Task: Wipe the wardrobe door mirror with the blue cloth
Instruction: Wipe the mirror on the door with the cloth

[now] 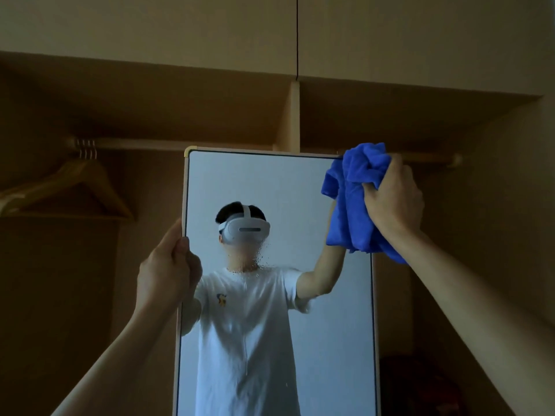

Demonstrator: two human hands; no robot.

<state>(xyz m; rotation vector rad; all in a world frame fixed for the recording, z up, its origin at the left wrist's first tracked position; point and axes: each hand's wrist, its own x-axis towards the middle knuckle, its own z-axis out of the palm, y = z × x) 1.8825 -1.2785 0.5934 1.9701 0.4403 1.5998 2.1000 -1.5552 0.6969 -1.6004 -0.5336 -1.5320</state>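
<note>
**Blue cloth pressed to upper right corner of tall wardrobe mirror**

A person is standing before an open wardrobe, working on a tall, narrow mirror (pixel 270 181) whose long axis is running vertically, its top edge sitting level with the hanging rail (pixel 210 144) and its lower end running out of the bottom of the view. The glass is facing the camera squarely, with its pale frame leaning very slightly, the sides spreading a little toward the bottom. The right hand (pixel 393 196) is closing tightly around a bunched blue cloth (pixel 354 202), fingers curled into the fabric, and is holding it against the mirror's upper right corner; the cloth is covering that corner and hanging down in loose folds over the right edge. The left hand (pixel 168 268) is gripping the mirror's left edge about a third of the way down, thumb lying on the front of the glass and fingers wrapping behind the frame, out of sight. Both forearms are reaching upward from the lower corners of the view. The glass is reflecting a person in a white T-shirt and a white headset, one arm raised to the cloth. Wooden hangers (pixel 78 187) are hanging from the rail in the dim left compartment, well apart from the mirror, and closed upper cabinet doors (pixel 180 31) are filling the top of the scene.
</note>
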